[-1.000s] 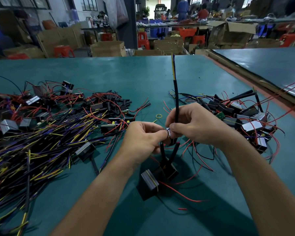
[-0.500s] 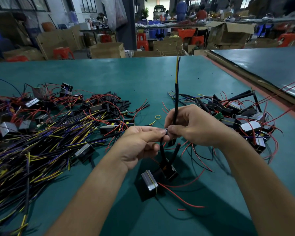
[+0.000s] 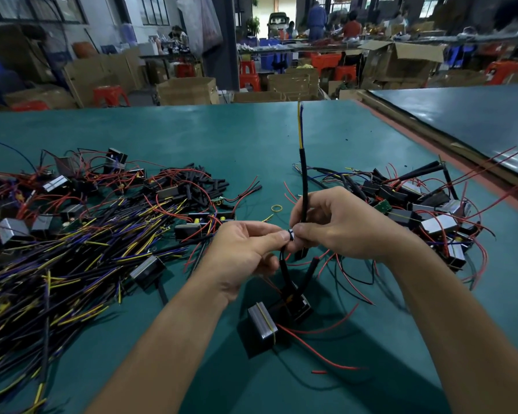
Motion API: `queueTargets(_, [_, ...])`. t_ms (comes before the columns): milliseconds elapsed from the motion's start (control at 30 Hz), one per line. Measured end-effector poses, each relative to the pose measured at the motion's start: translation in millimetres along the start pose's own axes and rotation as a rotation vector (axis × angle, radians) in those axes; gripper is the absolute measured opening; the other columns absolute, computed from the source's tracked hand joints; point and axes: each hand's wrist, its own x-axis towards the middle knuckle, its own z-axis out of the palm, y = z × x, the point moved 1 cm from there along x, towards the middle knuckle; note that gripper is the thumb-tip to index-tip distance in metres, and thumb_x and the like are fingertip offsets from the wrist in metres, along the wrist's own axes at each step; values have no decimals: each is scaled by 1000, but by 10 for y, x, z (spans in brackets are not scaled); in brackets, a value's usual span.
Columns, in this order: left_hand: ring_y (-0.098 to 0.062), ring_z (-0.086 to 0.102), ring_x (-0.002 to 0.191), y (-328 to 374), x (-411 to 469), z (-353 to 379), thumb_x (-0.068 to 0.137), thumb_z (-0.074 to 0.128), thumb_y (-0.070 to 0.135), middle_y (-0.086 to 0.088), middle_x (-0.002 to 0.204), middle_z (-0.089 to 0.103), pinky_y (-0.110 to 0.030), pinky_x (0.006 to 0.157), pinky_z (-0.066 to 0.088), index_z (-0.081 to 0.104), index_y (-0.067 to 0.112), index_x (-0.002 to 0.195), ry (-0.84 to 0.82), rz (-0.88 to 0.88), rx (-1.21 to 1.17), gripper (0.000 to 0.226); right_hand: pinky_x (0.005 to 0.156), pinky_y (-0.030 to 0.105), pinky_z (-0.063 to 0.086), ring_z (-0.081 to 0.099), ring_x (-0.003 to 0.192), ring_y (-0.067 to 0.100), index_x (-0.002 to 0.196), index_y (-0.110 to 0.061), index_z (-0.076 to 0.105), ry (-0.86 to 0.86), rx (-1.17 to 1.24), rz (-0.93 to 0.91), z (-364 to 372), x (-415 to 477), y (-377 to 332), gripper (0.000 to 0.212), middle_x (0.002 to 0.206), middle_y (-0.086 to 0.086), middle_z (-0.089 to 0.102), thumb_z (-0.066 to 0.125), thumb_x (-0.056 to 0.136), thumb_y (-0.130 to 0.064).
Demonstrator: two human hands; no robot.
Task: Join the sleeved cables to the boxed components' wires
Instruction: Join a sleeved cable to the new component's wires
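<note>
My right hand (image 3: 346, 227) grips a black sleeved cable (image 3: 303, 180) that stands upright, its yellow and blue wire ends sticking out at the top. My left hand (image 3: 245, 252) pinches a thin black wire (image 3: 284, 265) right at the joint where the fingertips of both hands meet. That wire runs down to a black boxed component (image 3: 296, 306) on the green table (image 3: 237, 138). Beside it lies a second component (image 3: 262, 322) with a silver face and a red lead.
A big heap of sleeved yellow, blue and black cables (image 3: 57, 264) with more boxed components covers the left of the table. A pile of components with red wires (image 3: 425, 213) lies at the right. Loose black tubing pieces (image 3: 195, 180) sit behind. A raised table edge (image 3: 431, 138) runs along the right.
The hands have stayed together at the joint while the fingertips worked it. The upright cable has tilted slightly. Nothing was let go or picked up.
</note>
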Motion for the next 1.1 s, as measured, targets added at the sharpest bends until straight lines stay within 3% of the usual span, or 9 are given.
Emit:
queueTargets(67, [-6, 49, 36, -14, 2, 22, 89, 65, 5, 3, 54, 67, -17, 41, 43, 70, 14, 66, 68, 131, 101, 24, 60, 18, 52, 69, 61, 7, 82, -4, 64, 28, 2, 14, -3, 7, 14, 12, 67, 5, 72, 60, 93, 0])
queueTargets(233, [-12, 54, 36, -48, 12, 74, 91, 63, 8, -11, 61, 70, -20, 41, 44, 67, 16, 68, 157, 331, 343, 25, 54, 19, 50, 63, 55, 10, 81, -4, 66, 69, 36, 85, -3, 26, 47, 13, 69, 9, 73, 62, 93, -5])
queueTargets(333, [-14, 55, 39, -71, 30, 51, 93, 60, 8, -19, 63, 68, -23, 47, 45, 64, 13, 72, 140, 274, 333, 22, 54, 20, 51, 64, 54, 11, 83, 0, 67, 75, 72, 83, -15, 21, 49, 12, 71, 13, 71, 63, 93, -6])
queueTargets(433, [-15, 53, 42, -82, 32, 37, 94, 60, 10, -12, 53, 62, -30, 54, 47, 61, 13, 77, 109, 209, 303, 18, 57, 22, 53, 64, 58, 14, 86, 2, 67, 73, 73, 47, -8, 20, 43, 9, 70, 12, 68, 63, 92, -3])
queueTargets(667, [-9, 50, 41, -4, -5, 31, 88, 66, 1, -5, 60, 59, -21, 46, 46, 66, 3, 77, 124, 255, 267, 11, 58, 22, 54, 67, 60, 17, 92, 1, 68, 86, 103, 10, -16, 34, 65, 6, 70, 12, 67, 62, 92, 0])
queueTargets(767, [-10, 49, 40, 21, -11, 17, 85, 68, -1, -7, 61, 61, -20, 44, 45, 67, -1, 84, 104, 199, 198, 2, 59, 23, 54, 68, 58, 16, 90, -4, 70, 70, 67, -20, 6, 34, 62, 8, 67, 7, 67, 64, 91, 0])
queueTargets(867, [-10, 49, 40, 30, -16, 18, 83, 71, 3, -4, 58, 62, -19, 43, 44, 67, -2, 91, 56, 128, 127, 10, 60, 22, 54, 69, 61, 17, 88, -10, 73, 57, 75, -40, 16, 33, 38, 12, 70, 5, 65, 65, 91, -2])
queueTargets(1100, [-8, 45, 41, 34, -33, 31, 85, 70, 6, -4, 56, 62, -17, 42, 42, 72, 10, 72, -62, 125, 42, 13, 58, 25, 54, 65, 58, 17, 99, -2, 70, 51, 124, -37, 0, 3, 2, 10, 66, 5, 66, 62, 92, -2])
